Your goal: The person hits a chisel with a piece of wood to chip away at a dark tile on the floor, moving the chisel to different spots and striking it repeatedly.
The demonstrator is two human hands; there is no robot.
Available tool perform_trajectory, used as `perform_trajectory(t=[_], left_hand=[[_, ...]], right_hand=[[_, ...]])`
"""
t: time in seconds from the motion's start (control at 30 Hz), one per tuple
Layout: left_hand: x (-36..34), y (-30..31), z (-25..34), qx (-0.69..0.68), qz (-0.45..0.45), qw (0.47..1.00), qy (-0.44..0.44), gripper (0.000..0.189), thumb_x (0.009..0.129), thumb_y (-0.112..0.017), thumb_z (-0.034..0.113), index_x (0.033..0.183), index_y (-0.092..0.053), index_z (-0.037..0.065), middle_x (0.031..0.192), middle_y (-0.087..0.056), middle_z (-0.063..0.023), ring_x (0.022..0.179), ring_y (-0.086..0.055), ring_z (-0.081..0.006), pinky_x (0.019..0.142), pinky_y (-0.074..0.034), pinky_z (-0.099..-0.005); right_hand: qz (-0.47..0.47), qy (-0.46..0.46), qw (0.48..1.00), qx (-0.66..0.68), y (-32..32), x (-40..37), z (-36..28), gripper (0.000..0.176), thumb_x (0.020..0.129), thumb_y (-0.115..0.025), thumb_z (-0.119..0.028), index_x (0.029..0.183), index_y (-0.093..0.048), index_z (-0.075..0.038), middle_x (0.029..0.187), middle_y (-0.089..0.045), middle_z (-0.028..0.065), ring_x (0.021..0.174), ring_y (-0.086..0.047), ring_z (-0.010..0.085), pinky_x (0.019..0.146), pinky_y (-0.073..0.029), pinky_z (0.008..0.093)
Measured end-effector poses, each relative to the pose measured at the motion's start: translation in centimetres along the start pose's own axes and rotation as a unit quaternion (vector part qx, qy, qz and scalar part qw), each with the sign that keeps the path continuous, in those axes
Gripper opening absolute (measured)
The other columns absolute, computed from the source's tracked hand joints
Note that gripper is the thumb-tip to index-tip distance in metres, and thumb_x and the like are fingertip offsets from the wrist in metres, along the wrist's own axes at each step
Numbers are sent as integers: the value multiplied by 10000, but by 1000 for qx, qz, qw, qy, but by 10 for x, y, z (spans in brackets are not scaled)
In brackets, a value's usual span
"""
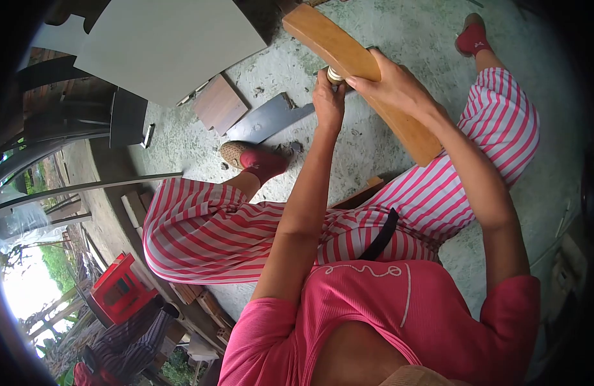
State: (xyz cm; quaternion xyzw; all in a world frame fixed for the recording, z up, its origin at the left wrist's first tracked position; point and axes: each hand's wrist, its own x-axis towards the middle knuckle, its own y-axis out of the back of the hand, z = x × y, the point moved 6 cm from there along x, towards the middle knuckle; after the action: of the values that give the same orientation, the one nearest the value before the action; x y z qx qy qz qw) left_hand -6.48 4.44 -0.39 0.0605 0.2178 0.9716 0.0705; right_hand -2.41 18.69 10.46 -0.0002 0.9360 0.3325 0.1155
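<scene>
A long, slightly curved piece of light-brown wood (335,44) is held up at a slant above the floor. My right hand (400,87) grips it near its middle, the thumb on the near side and the fingers wrapped over the edge. My left hand (329,101) is closed in a fist just beside the wood's left edge. A small part with pale and gold-coloured rings (334,76) shows above that fist, close against the wood; the rest of it is hidden by the fingers.
On the floor lie a flat grey strip (265,120), a square wood-look board (221,103) and a large pale panel (175,48). My shoes (236,154) rest on either side. Black metal parts stand at left, and a red plastic item (122,289) lies lower left.
</scene>
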Motion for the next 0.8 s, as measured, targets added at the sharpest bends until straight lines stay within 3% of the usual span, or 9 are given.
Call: perform_trajectory(t=[0.1,0.2,0.23,0.27,0.37,0.4,0.47,0.6,0.8], left_hand=[[-1,2,0,14,-2,1000,-3,294,743,-649,-18,971,-466,17,881,-601,-207,836,-589,-395,719,-445,-445],[-1,4,-2,45,-7,999,19,294,742,-649,-24,968,-466,19,886,-601,-211,838,-586,-400,718,-445,-441],[-1,5,-1,38,-5,999,19,288,745,-647,-21,966,-466,19,890,-601,-215,843,-586,-401,720,-444,-441],[0,4,0,29,-4,999,19,282,749,-644,-19,964,-466,20,895,-600,-218,847,-585,-402,722,-444,-442],[1,2,-1,17,1,1000,1,270,758,-644,1,962,-469,24,883,-605,-214,835,-591,-395,707,-449,-436],[-2,1,-5,17,0,1000,1,270,758,-644,1,962,-469,24,883,-605,-214,835,-591,-395,707,-449,-436],[-2,-3,-6,-22,12,999,-36,275,760,-651,19,970,-474,27,860,-611,-199,815,-600,-380,692,-454,-429],[-4,3,-2,26,3,1000,-12,289,751,-659,21,978,-480,27,836,-616,-188,779,-608,-370,672,-458,-425],[3,8,-2,15,9,1000,12,240,766,-639,23,927,-462,25,814,-618,-189,769,-617,-359,681,-464,-400]], right_hand=[[7,37,997,61,23,-5,-15,669,788,-569,-557,1171,-491,-14,964,-622,156,896,-614,232,781,-472,329],[132,129,973,139,68,-10,-44,647,801,-587,-514,1187,-481,-4,987,-609,134,890,-594,200,790,-468,313],[186,133,955,190,84,-16,-66,714,776,-616,-537,1115,-440,66,889,-581,167,797,-595,185,636,-494,280],[188,136,954,188,84,-18,-63,714,776,-616,-537,1115,-440,66,889,-581,167,797,-595,185,636,-494,280],[155,89,979,100,44,-18,-34,629,778,-645,-433,1216,-451,-26,992,-622,139,919,-612,215,793,-476,336],[32,24,999,-33,8,-10,-9,625,777,-637,-436,1219,-448,-36,982,-630,149,914,-624,236,788,-481,358],[-52,-29,996,-62,-3,-13,-5,627,782,-621,-454,1209,-454,-25,960,-633,162,891,-629,271,767,-486,363],[-33,-7,996,79,1,-11,3,691,732,-640,-547,1105,-508,20,964,-623,212,889,-634,287,764,-497,379],[202,138,954,175,81,-31,-45,632,812,-571,-510,1183,-472,-8,1029,-582,106,927,-551,155,806,-439,302]])
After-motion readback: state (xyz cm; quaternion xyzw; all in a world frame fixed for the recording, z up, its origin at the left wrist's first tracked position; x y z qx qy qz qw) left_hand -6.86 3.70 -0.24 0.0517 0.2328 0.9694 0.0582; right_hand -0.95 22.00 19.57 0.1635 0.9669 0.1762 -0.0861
